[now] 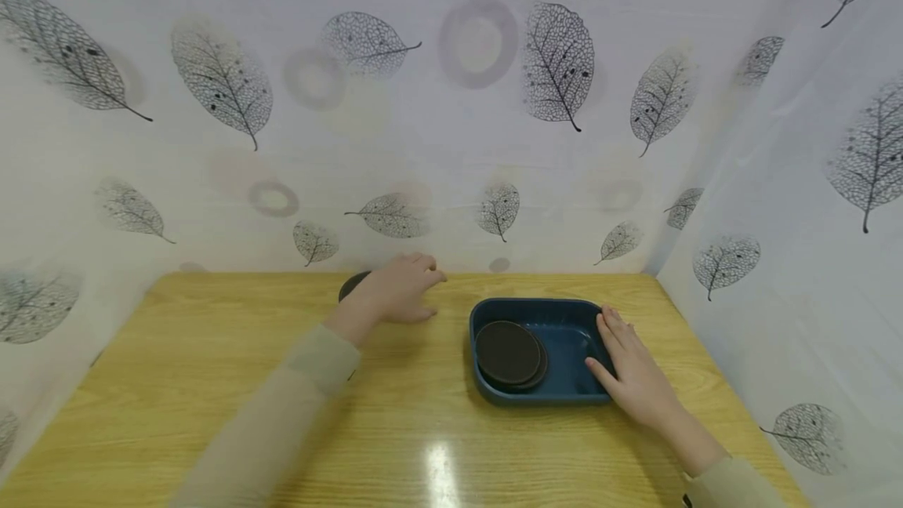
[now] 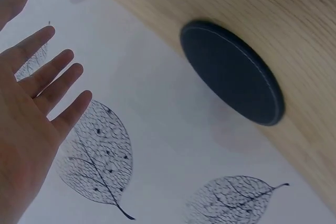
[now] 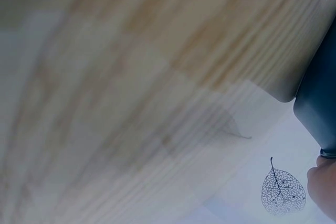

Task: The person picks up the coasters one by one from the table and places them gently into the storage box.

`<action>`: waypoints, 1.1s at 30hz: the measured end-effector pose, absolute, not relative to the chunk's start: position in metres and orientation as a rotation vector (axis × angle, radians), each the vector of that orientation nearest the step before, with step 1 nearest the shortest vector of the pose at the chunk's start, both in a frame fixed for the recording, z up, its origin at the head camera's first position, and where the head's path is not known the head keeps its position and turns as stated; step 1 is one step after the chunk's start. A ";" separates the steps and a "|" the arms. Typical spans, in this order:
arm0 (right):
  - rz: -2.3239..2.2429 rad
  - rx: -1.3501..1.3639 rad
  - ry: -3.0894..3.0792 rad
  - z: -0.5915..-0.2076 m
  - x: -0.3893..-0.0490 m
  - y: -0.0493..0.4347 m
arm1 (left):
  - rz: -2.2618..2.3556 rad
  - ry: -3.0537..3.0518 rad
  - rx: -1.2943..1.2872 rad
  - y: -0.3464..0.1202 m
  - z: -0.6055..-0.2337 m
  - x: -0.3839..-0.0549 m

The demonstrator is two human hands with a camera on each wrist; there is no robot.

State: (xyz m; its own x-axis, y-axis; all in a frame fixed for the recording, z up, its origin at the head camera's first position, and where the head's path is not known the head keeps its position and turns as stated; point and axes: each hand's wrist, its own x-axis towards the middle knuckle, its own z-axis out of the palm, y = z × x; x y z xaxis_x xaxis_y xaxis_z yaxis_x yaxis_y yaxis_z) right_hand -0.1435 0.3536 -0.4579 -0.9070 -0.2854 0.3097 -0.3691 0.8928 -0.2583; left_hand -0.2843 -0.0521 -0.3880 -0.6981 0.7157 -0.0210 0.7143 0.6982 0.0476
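Note:
A dark round coaster with a stitched rim lies at the table's back edge, partly covered by my left forearm in the head view. To the right of it is my left hand, held over the table with spread fingers and nothing in them. On the right stands a blue rectangular tub. Inside its left part, dark coasters lie stacked, the lower one mostly covered. My right hand rests on the tub's right rim with fairly straight fingers, its thumb reaching over the inside.
The wooden table ends at a white cloth backdrop printed with leaves. Another cloth side borders the table on the right. A bright reflection lies on the tabletop near the front.

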 end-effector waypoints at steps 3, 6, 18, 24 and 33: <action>0.450 0.492 -2.797 -0.457 -0.144 0.353 | 0.086 2.893 1.179 -0.064 -0.393 -0.289; 0.451 0.487 -2.794 -0.456 -0.145 0.352 | 0.121 2.921 1.162 -0.076 -0.399 -0.295; 0.436 0.499 -2.777 -0.455 -0.146 0.352 | 0.156 2.970 1.131 -0.104 -0.409 -0.304; 0.445 0.487 -2.792 -0.456 -0.145 0.351 | 0.164 2.955 1.066 -0.112 -0.421 -0.308; 0.453 0.470 -2.801 -0.456 -0.143 0.351 | 0.183 2.933 0.945 -0.117 -0.442 -0.313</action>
